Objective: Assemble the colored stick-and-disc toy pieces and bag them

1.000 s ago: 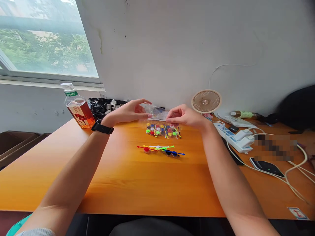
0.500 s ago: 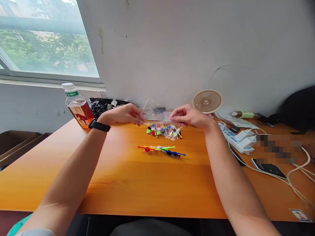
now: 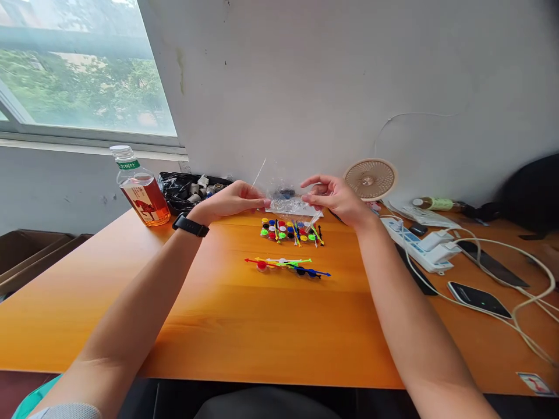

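A crinkled clear plastic bag (image 3: 288, 205) hangs between my hands at the back of the table. My left hand (image 3: 240, 199), with a black watch (image 3: 190, 225) on its wrist, pinches the bag's left side. My right hand (image 3: 326, 195) pinches the right side between thumb and finger, its other fingers loosely curled. Just below the bag lie several small round pieces and thin arrow-shaped sticks (image 3: 292, 231) in many colours. Closer to me is a row of coloured plastic arrows (image 3: 283, 265) with round knobs, among them a red one and a blue one.
A bottle of amber drink (image 3: 146, 201) stands at left, by a black plastic bag (image 3: 172, 195) of odds and ends. To the right are a small round fan (image 3: 371, 179), a power strip (image 3: 410, 241) with plugs, trailing white cables, a phone (image 3: 479, 299) and a lying bottle (image 3: 437, 203).
My hands have drawn closer together and the clear bag has bunched up and lifted off the coloured pieces, which now show uncovered. The row of arrows has stayed put.
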A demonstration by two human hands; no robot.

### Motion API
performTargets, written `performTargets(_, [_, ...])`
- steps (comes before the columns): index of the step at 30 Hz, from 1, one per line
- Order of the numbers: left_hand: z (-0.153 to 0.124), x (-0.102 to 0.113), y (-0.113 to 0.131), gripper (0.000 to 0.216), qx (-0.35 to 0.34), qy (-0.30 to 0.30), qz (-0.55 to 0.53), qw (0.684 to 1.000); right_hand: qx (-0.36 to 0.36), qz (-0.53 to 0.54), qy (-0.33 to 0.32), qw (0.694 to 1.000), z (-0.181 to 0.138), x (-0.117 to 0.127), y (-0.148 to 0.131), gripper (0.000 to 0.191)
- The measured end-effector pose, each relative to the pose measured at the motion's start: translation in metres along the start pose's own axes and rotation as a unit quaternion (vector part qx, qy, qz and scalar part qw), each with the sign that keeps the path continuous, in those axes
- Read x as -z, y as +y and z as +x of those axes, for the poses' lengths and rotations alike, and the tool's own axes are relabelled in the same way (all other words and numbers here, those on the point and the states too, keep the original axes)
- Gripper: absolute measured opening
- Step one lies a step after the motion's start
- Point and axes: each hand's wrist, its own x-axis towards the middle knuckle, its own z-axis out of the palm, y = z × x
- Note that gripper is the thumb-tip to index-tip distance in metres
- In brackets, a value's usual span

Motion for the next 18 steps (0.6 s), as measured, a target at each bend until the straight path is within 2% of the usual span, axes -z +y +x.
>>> performTargets(6, [-0.002, 0.003, 0.003, 0.047, -0.015, -0.021, 0.028, 0.999, 0.012, 0.047, 0.048, 0.998, 0.004, -0.011, 0.003, 0.057])
performTargets(11, [-0.003, 0.004, 0.004, 0.046, -0.018, 0.013, 0.031, 0.999, 0.016, 0.100, 0.097, 0.990, 0.011, -0.022, 0.009, 0.070])
performTargets(18, [-0.003, 0.013, -0.003, 0.041, -0.009, 0.046, 0.025, 0.999, -0.016, 0.114, 0.054, 0.992, 0.008, -0.022, 0.006, 0.078])
